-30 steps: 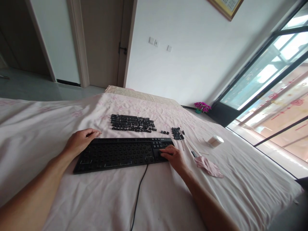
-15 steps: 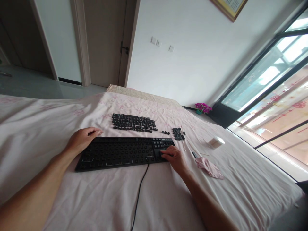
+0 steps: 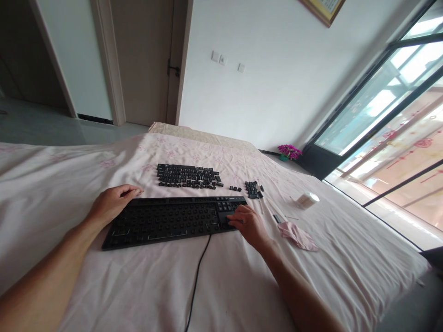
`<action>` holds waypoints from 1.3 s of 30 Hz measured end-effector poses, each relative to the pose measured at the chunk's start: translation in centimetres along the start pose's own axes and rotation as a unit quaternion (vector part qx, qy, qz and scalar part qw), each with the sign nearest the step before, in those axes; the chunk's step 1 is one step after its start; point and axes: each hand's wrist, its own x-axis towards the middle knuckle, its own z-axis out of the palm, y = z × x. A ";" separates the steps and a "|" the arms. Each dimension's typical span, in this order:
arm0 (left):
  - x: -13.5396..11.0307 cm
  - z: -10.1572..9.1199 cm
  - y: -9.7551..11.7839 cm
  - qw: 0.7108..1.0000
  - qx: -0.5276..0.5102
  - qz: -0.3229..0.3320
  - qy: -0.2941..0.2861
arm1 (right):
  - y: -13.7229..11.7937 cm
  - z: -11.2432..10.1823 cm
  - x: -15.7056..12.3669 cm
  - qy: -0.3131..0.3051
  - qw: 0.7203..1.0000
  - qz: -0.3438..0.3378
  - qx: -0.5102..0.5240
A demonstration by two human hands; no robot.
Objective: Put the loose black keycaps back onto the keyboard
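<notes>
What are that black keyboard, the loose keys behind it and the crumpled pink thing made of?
Keyboard: looks like matt black hard plastic; it is rigid and flat, with only a dull sheen.
Loose keys: likely the same plastic; they are small, stiff black caps.
Pink thing: probably thin soft cloth, since it lies crumpled in folds.

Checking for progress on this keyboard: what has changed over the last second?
Nothing visibly changed; only the view shifted slightly. The left hand still rests at the far left corner of the keyboard, the right hand stays on its right-end keys, and the loose keycaps lie beyond it as before.
</notes>
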 end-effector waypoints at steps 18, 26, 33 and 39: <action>0.0 -0.1 0.2 1.000 0.007 -0.005 -0.001 | 0.2 0.5 0.2 0.005 0.999 0.026 0.037; 0.1 0.0 0.0 1.000 0.008 0.003 -0.002 | -0.6 0.4 -0.4 -0.004 0.999 -0.005 -0.038; 0.1 0.1 -0.1 1.000 0.004 0.002 -0.003 | -1.8 0.6 -2.3 -0.033 0.983 -0.023 -0.181; 0.1 0.1 -0.1 1.000 -0.007 0.010 -0.007 | -2.5 0.7 -2.9 -0.067 0.967 -0.018 -0.245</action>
